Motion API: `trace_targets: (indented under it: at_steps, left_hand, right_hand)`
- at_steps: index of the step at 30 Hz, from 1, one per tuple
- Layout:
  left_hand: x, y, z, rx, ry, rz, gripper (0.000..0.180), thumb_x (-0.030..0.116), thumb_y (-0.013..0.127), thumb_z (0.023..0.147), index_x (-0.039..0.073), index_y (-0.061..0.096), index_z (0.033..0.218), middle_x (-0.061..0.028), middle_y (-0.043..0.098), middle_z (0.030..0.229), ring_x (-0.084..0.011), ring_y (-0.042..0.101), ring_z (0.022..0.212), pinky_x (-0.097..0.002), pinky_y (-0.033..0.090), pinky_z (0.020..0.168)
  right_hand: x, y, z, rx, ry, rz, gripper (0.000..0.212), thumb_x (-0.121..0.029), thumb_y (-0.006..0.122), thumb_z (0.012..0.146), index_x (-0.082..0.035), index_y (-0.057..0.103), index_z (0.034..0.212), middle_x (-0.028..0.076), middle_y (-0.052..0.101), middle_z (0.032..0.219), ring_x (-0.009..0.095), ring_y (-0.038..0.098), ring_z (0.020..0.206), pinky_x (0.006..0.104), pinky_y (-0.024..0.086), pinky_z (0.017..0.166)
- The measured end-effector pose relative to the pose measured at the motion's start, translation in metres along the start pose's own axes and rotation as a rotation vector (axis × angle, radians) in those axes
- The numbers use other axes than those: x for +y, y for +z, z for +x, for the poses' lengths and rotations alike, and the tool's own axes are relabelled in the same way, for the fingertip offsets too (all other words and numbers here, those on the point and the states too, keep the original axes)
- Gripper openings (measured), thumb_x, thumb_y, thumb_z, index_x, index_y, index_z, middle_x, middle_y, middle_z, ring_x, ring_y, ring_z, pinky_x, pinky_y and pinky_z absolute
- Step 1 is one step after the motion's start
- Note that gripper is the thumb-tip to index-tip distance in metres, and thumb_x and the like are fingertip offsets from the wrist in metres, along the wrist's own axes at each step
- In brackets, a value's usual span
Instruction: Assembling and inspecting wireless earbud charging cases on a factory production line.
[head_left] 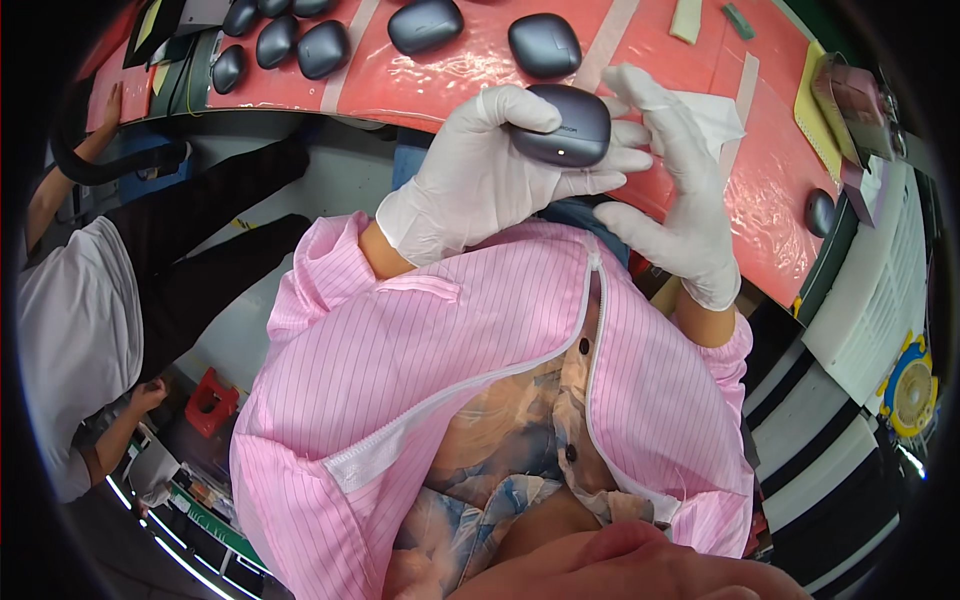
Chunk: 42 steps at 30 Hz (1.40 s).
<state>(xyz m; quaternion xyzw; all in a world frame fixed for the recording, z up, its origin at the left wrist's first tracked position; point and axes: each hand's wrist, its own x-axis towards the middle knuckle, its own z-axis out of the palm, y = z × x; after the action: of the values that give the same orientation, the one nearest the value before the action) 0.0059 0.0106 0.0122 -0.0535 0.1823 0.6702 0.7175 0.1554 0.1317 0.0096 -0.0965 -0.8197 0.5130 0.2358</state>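
Note:
A glossy dark blue-grey earbud charging case [575, 118] rests on the fingers of my gloved left hand [465, 185], thumb pressed on its top. A small light glows on the case's near side. My gloved right hand [690, 200] is just to the right, thumb and fingers spread apart around the fingertips of the left, holding nothing. Beyond my hands, similar cases lie on the red mat: one case [545, 46] straight ahead, another case [425, 26] to its left, and several more, including a case [323, 50], grouped at the far left.
The red mat [775, 215] covers the table. White paper [712, 118] lies beyond my right hand, and another dark case [820, 212] sits near the right edge. A yellow pad [815, 120] and a yellow-blue fan [912, 388] are farther right. Another person [90, 320] is at left, near a red stool [211, 403].

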Motion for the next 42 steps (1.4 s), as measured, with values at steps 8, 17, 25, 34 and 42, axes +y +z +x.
trace_targets:
  at_steps: [8,17,25,34,42]
  left_hand:
    - [-0.007,-0.009,-0.006,-0.013,-0.061,0.025,0.042,0.017,0.047,0.086,-0.009,0.051,0.119,-0.025,0.06,0.116,-0.0379,0.06,0.107,-0.0441,0.046,0.096]
    - [-0.001,-0.011,-0.01,-0.033,0.0,0.013,0.045,0.025,0.048,0.089,-0.007,0.05,0.121,-0.0265,0.058,0.118,-0.0426,0.061,0.104,-0.0479,0.047,0.095]
    - [-0.002,-0.004,-0.006,0.066,0.042,0.039,0.054,0.044,0.038,0.097,-0.003,0.051,0.121,-0.0234,0.06,0.115,-0.0411,0.061,0.102,-0.0472,0.054,0.083]
    - [-0.014,-0.003,0.004,0.194,0.117,0.134,0.052,0.047,0.031,0.099,0.004,0.054,0.117,-0.0111,0.065,0.103,-0.024,0.064,0.095,-0.0427,0.055,0.08]
    - [-0.014,-0.006,-0.005,0.109,0.195,0.47,0.039,0.033,0.051,0.093,0.007,0.052,0.122,-0.0084,0.058,0.115,-0.0199,0.058,0.106,-0.0345,0.054,0.077]
  right_hand:
    - [0.006,0.012,0.004,-0.001,-0.179,-0.173,0.06,-0.007,0.074,0.062,-0.001,0.058,0.119,0.015,0.062,0.108,0.031,0.059,0.103,0.0387,0.045,0.091]
    - [0.007,0.025,-0.001,0.031,-0.001,0.037,0.06,-0.004,0.071,0.065,-0.002,0.055,0.123,0.015,0.056,0.122,0.028,0.061,0.098,0.0358,0.047,0.088]
    - [0.012,-0.011,-0.012,0.274,-0.057,-0.833,0.043,0.001,0.068,0.072,-0.008,0.064,0.114,0.012,0.06,0.113,0.024,0.059,0.096,0.032,0.047,0.083]
    - [-0.02,0.042,0.002,0.187,-0.349,-0.568,0.029,0.001,0.069,0.067,-0.012,0.07,0.093,0.004,0.055,0.078,0.024,0.055,0.073,0.037,0.045,0.066]
    - [0.006,0.004,-0.005,0.341,0.169,-0.105,0.023,0.004,0.058,0.084,-0.006,0.069,0.101,0.004,0.062,0.086,0.014,0.056,0.075,0.0255,0.044,0.065]
